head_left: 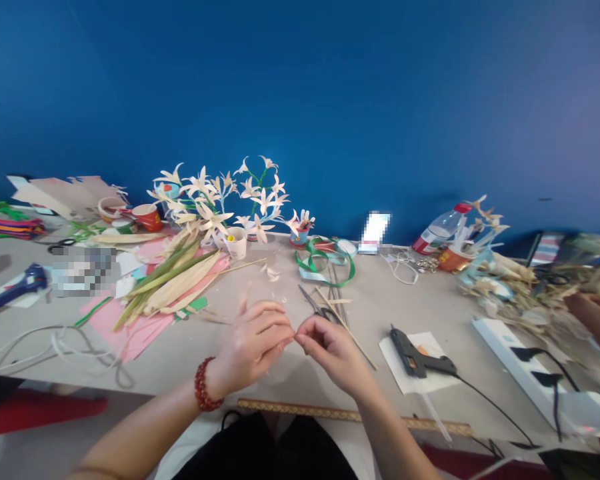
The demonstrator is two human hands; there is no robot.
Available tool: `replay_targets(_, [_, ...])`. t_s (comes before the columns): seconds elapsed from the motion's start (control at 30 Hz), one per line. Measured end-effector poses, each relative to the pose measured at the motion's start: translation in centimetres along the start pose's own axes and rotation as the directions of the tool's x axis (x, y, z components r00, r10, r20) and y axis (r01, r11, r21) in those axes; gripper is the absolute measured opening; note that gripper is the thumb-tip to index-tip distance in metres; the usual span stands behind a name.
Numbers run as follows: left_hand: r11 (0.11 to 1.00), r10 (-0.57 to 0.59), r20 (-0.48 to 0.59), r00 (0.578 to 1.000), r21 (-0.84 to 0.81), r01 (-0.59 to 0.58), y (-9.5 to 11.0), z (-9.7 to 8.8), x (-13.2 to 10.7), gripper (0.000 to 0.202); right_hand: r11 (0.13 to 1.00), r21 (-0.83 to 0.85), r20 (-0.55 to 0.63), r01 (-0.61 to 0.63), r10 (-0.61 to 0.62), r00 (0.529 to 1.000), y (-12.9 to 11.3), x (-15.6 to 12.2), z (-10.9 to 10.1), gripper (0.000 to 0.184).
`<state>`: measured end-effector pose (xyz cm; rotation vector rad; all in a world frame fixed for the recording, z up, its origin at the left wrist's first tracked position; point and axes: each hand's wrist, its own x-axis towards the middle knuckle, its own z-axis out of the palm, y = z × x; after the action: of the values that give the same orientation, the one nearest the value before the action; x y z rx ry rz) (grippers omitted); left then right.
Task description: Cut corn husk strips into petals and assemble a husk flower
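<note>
My left hand [257,340] and my right hand [330,347] meet over the near middle of the grey table [430,313]. Their fingertips pinch together on something small and thin that I cannot make out. A red bead bracelet [203,393] circles my left wrist. Scissors [314,303] and thin sticks [340,307] lie just beyond my right hand. Long pale leaf strips [175,280] rest on pink paper to the left.
Paper flowers [220,200] stand in cups at the back. A black glue gun [420,357] lies on white paper at right, its cord trailing. A green ribbon [325,263], a plastic bottle [440,230], a white power strip [535,373] and another person's arm [597,320] are at right.
</note>
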<state>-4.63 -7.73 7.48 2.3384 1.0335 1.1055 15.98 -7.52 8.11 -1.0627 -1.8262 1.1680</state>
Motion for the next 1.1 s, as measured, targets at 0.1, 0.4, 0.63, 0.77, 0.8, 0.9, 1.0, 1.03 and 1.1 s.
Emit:
replay_targets(0.1, [0.995, 0.003, -0.048, 0.999, 0.101, 0.002, -0.2, 0.1, 0.2, 0.018, 0.998, -0.061, 0.027, -0.002, 0.003, 1.000, -0.1, -0.1, -0.4, 0.021])
replay_targets(0.4, [0.956, -0.165, -0.046, 0.985, -0.253, 0.148, -1.2, -0.2, 0.1, 0.012, 0.996, -0.088, 0.000, -0.024, 0.024, 1.000, 0.8, -0.5, -0.6, 0.021])
replay_targets(0.63, [0.371, -0.464, 0.100, 0.880, -0.880, 0.296, -1.4, 1.6, -0.6, 0.007, 0.974, 0.190, -0.008, -0.125, 0.129, 0.992, 2.8, -1.3, 2.4, 0.027])
replay_targets(0.77, [0.352, -0.498, 0.111, 0.860, -0.881, 0.317, -1.1, 2.7, -0.7, 0.006, 0.948, 0.265, -0.007, -0.175, 0.183, 0.983, 3.8, -1.5, 3.7, 0.031])
replay_targets(0.8, [0.360, -0.513, 0.116, 0.851, -0.870, 0.336, -1.1, 2.9, -0.7, 0.007, 0.940, 0.287, -0.009, -0.184, 0.194, 0.981, 4.0, -1.5, 3.9, 0.032])
replay_targets(0.9, [0.380, -0.559, 0.098, 0.824, -0.853, 0.359, -1.4, 3.3, -0.5, 0.012, 0.966, 0.202, -0.006, -0.161, 0.166, 0.986, 4.3, -1.4, 3.4, 0.033])
replay_targets(1.0, [0.376, -0.588, 0.107, 0.802, -0.841, 0.389, -1.9, 3.1, -0.2, 0.020, 0.952, -0.293, -0.096, -0.089, 0.063, 0.993, 4.8, -0.9, 1.1, 0.027])
replay_targets(1.03, [0.373, -0.589, 0.121, 0.799, -0.836, 0.402, -2.1, 2.9, -0.1, 0.023, 0.868, -0.484, -0.174, -0.114, 0.032, 0.984, 5.1, -0.7, 0.2, 0.026])
replay_targets(1.1, [0.345, -0.579, 0.174, 0.797, -0.833, 0.433, -2.3, 2.7, 0.1, 0.028, 0.646, -0.737, -0.237, -0.197, 0.026, 0.971, 6.0, -0.2, -1.5, 0.022])
